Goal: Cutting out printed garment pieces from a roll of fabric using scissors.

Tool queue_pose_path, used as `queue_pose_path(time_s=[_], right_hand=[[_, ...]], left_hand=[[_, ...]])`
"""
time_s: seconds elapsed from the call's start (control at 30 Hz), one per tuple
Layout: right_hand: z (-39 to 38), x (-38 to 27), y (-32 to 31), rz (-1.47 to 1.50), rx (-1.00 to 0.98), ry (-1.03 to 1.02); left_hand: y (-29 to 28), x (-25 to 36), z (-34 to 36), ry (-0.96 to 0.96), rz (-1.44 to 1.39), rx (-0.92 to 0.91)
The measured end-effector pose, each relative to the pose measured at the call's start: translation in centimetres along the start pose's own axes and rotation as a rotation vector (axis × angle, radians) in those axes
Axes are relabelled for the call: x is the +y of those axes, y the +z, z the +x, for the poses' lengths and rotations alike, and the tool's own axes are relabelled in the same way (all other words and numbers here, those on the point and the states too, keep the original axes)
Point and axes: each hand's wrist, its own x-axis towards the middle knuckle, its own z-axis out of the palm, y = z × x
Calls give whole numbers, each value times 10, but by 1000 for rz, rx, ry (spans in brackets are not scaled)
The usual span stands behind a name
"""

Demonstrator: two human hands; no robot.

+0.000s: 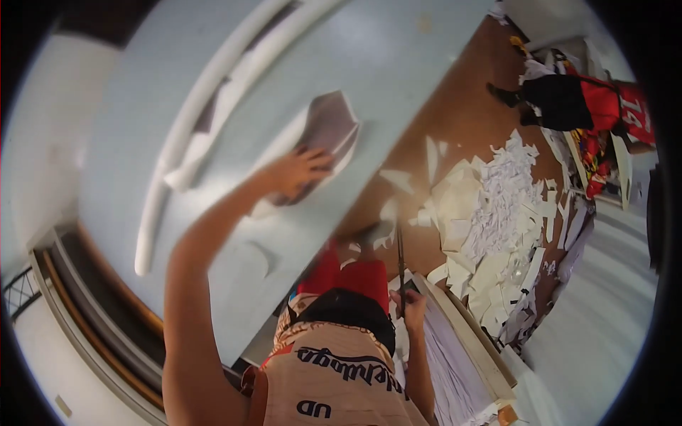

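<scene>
A pale blue table (pixel 383 57) fills the upper left of the frame; beside it, a brown floor (pixel 455 92) carries a heap of white scraps (pixel 504 184). Near the table's middle lies a curled white-and-dark sheet (pixel 334 117). The left hand (pixel 302 174) is over it, fingers spread and blurred, hiding part. At lower centre, the right hand (pixel 412 307) is closed around a thin dark tool (pixel 401 259), its kind unclear. Long white rolls (pixel 186 117) are cut off at the top.
</scene>
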Motion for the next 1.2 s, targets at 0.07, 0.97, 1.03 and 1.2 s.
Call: queue_pose_path(time_s=[0.07, 0.97, 1.03, 1.2], right_hand=[[-7, 33, 16, -75, 5, -108], [22, 73, 121, 42, -76, -59], [32, 79, 125, 70, -87, -57], [35, 75, 126, -15, -165, -120]], left_hand=[[-18, 5, 6, 11, 37, -95], [73, 36, 31, -398, -77, 391], [82, 31, 31, -403, -88, 398], [92, 17, 37, -363, -55, 487]])
